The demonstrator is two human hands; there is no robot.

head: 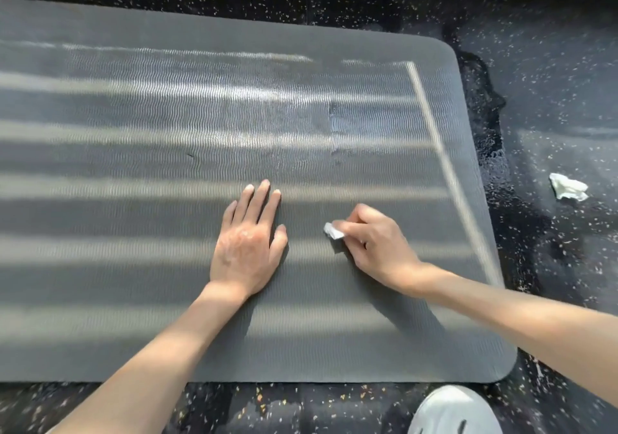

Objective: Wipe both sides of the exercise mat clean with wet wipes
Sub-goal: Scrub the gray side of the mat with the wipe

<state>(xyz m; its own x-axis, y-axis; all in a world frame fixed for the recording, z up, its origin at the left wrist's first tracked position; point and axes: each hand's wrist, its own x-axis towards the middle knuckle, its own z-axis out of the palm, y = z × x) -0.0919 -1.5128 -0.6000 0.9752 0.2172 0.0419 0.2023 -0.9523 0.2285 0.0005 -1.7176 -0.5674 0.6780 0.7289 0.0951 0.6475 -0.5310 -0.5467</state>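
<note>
Pinching a balled wet wipe in the curled fingers of the right hand, pressed onto the exercise mat lying flat beneath both palms. Bracing with the left hand just beside, fingers straight and spread. Likely to smear rather than clean with so small a wad. Could also skip strips between strokes, or drag the mat should the bracing lift. Beyond the fingertips, a damp patch. Well right of the wiping fingers, a crumpled used wipe on the speckled floor. Behind the wrist, a white shoe. Only the bracing hand in the way of a leftward stroke.
</note>
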